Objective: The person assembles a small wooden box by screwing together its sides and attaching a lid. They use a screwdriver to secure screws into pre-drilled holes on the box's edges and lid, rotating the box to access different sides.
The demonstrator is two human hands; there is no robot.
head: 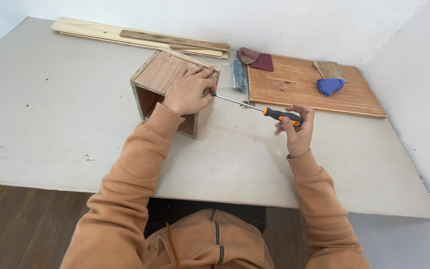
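An open wooden box [158, 74] lies on its side on the grey tabletop [65, 124], its opening toward me. My left hand [190, 89] presses flat on top of the box near its right edge. My right hand [297, 129] grips the black-and-orange handle of a screwdriver [279, 115]. The metal shaft runs left, and its tip meets the box's right side just below my left fingers.
Wooden slats [140, 39] lie stacked at the table's back edge. A brown wooden panel [299, 84] sits back right with a blue glove [329, 85], a small wood piece [330, 70] and dark red sandpaper [256, 60] on or by it. A clear small-parts packet [239, 75] lies beside the box. White walls stand behind and to the right.
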